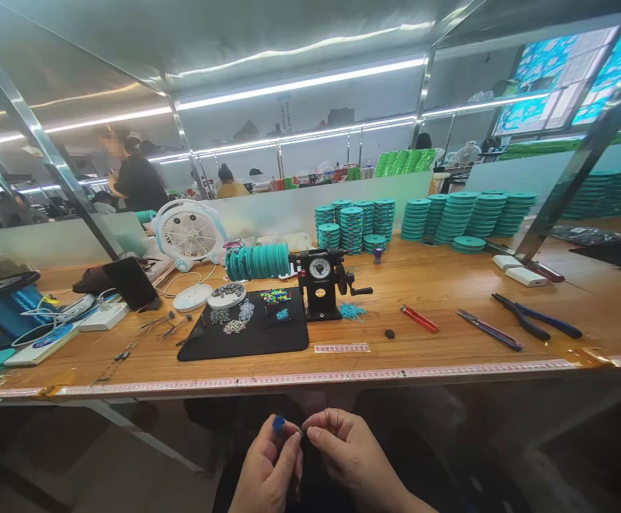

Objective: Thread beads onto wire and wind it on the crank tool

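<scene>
A thin dark thread [303,432] lies at the fingertips, in the narrow gap between the left hand [270,464] and the right hand [354,454], below the front edge of the wooden table [422,356] and over the person's dark lap. Fine dark strands also cross the right forefinger. The thread is so slender that its full course cannot be followed, and whatever small piece may sit at the pinch is too tiny to tell. The curled fingers hide the palms, the lower picture edge cuts off both forearms, and the space under the table is dark. The left hand is closed to a pinch, thumb against forefinger on the thread, with a blue wrap [279,423] around a finger near its tip. The right hand is pinched likewise, thumb and forefinger together on the thread, its tips just beside the left ones. Beyond the hands, a paper ruler strip [289,380] runs along the table edge. Behind it lies a black mat [257,344] bearing small heaps of beads [276,296] and metal bits, with a black hand-cranked winder [321,285] just beside it, teal spools [260,262] on its shaft. To the right lie a red cutter [419,318], tweezers [488,329] and pliers [521,317].
</scene>
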A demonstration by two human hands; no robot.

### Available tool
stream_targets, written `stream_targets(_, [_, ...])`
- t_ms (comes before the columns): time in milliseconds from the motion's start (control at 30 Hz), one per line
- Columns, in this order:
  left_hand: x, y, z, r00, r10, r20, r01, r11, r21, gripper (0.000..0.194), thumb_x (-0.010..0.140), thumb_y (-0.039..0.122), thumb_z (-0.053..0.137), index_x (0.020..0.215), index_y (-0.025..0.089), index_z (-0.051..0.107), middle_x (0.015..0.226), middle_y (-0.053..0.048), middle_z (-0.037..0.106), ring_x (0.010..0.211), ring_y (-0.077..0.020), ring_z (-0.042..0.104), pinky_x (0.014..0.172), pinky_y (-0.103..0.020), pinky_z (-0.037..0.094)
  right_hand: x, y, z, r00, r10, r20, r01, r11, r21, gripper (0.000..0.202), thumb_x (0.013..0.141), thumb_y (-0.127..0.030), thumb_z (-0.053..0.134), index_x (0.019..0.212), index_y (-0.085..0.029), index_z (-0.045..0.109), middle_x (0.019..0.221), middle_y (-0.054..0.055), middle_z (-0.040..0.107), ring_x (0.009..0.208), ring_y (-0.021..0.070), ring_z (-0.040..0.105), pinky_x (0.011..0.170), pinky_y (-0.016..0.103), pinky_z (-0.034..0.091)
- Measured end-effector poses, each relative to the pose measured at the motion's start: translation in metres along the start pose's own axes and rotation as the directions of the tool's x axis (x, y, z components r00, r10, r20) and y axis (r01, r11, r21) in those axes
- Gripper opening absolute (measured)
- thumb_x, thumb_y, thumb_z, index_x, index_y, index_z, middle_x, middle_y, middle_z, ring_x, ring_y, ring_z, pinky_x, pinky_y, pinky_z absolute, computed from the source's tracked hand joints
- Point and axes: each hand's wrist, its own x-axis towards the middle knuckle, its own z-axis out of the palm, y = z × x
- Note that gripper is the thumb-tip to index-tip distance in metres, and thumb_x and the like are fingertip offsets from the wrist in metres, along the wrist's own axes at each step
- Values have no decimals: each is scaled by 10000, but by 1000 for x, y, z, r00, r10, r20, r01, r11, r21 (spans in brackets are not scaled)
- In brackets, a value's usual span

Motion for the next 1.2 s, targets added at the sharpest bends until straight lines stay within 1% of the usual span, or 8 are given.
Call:
stream_targets(100, [2, -3, -1, 1000, 0, 16, 0, 1000, 24, 360, 749, 525, 623, 725, 178, 530, 520, 43, 480, 463, -87, 413, 473, -208, 360, 2, 1, 0, 999, -20, -26, 20, 1000, -10, 448, 623, -493, 749, 780, -87, 643, 505, -40, 497, 429, 37, 316, 429, 194, 196])
stream_targets(367, [2, -9, -2, 999, -16, 49, 13, 999, 49, 406, 760, 576, 574, 747, 176, 507, 510, 56, 452, 447, -78, 386, 458, -204, 337, 3, 1, 2, 999, 1, -51, 0, 1000, 18, 476, 570, -527, 763, 730, -102, 618, 456, -66, 447, 392, 31, 264, 413, 205, 147])
stream_targets(633, [3, -12, 0, 1000, -10, -1, 10, 1000, 19, 401, 739, 568, 605, 730, 175, 529, 487, 60, 443, 429, -73, 376, 436, -196, 322, 2, -1, 2, 999, 9, -44, -10, 1000, -28, 405, 613, -477, 725, 707, -106, 594, 455, -70, 422, 394, 36, 244, 413, 211, 134])
stream_targets(733, [3, -11, 1, 1000, -9, -2, 9, 1000, 25, 406, 735, 573, 605, 729, 173, 535, 483, 53, 458, 430, -81, 389, 437, -202, 333, 1, -4, 2, 998, -24, -57, 18, 994, -110, 295, 659, -393, 682, 688, -115, 588, 485, -58, 443, 424, 52, 288, 425, 211, 193])
stream_targets(867, [2, -10, 2, 1000, -7, -15, 8, 999, 42, 419, 725, 577, 613, 727, 167, 530, 483, 51, 469, 444, -79, 396, 449, -198, 328, -1, -6, 3, 985, -137, -108, 105, 960, -261, 158, 695, -267, 617, 648, -123, 571, 594, -6, 530, 563, 104, 429, 551, 235, 341])
stream_targets(933, [3, -9, 2, 1000, 5, -17, -4, 998, 65, 417, 721, 573, 621, 720, 168, 519, 482, 49, 476, 445, -79, 402, 452, -199, 329, -3, -7, 4, 981, -155, -113, 117, 950, -289, 137, 696, -249, 603, 641, -132, 557, 605, -1, 535, 590, 121, 453, 582, 250, 367])
stream_targets(1100, [5, -11, 1, 998, -16, 64, 8, 992, 123, 385, 742, 542, 615, 708, 187, 468, 498, 43, 495, 452, -90, 428, 451, -206, 337, -4, -5, 6, 974, -198, -111, 153, 934, -322, 138, 726, -253, 572, 641, -148, 544, 654, 24, 568, 656, 156, 511, 642, 273, 414])
stream_targets(1200, [5, -13, 0, 998, -2, 64, -5, 993, 115, 372, 758, 519, 607, 686, 199, 433, 512, 47, 488, 461, -89, 424, 451, -203, 331, -4, -2, 5, 964, -243, -109, 182, 899, -398, 140, 751, -249, 544, 648, -155, 531, 654, 20, 557, 642, 154, 502, 615, 266, 408])
